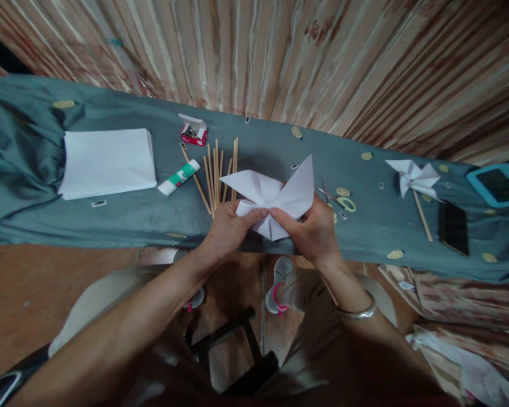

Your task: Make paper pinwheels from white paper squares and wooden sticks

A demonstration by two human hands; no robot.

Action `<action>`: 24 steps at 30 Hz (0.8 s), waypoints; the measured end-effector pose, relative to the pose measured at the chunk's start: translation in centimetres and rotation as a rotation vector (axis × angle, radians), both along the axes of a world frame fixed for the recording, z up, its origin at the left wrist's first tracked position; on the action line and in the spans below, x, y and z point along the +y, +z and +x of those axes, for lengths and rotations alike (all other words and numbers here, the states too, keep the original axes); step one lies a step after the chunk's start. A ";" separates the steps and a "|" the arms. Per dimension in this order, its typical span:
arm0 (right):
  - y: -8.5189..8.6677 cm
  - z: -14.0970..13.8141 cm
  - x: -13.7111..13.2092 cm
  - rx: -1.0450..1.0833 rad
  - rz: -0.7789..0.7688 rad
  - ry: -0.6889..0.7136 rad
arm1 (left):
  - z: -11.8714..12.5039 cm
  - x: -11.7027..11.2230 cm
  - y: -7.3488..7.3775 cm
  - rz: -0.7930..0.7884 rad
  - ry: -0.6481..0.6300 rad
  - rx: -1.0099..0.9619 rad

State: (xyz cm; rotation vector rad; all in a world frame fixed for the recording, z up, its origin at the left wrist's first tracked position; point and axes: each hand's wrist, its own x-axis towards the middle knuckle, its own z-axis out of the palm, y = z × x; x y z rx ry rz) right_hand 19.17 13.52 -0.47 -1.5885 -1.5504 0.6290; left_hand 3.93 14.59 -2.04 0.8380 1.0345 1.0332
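A white paper pinwheel is held up over the table's front edge, its pointed blades spread outward. My left hand grips it from the left, and my right hand from the right. Both thumbs press close together near its middle. The other fingers are mostly hidden behind the paper. Just beyond the left hand lie several thin wooden sticks, partly covered by the pinwheel. Scissors with pale green handles rest beyond the right hand.
A stack of white paper lies on the left of the cloth-covered table. Nearby are a glue stick and an opened red box. At right are another pinwheel on a stick, a phone and a blue-framed tablet.
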 end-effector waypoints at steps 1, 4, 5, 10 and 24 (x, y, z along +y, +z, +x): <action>0.0 -0.1 -0.1 -0.009 0.005 -0.004 | 0.0 0.1 -0.1 0.005 0.000 0.007; -0.1 -0.2 -0.1 -0.018 0.022 -0.001 | -0.2 0.3 -0.3 0.023 -0.005 0.014; -0.1 -0.2 -0.1 -0.017 0.028 0.004 | -0.2 0.4 -0.4 0.032 -0.011 0.007; 0.4 0.0 -0.1 0.020 0.085 0.015 | -0.5 0.2 -0.1 0.045 -0.030 -0.082; 0.7 -1.7 -1.4 0.476 -0.005 -0.059 | -1.5 -3.6 2.9 0.046 0.022 -0.139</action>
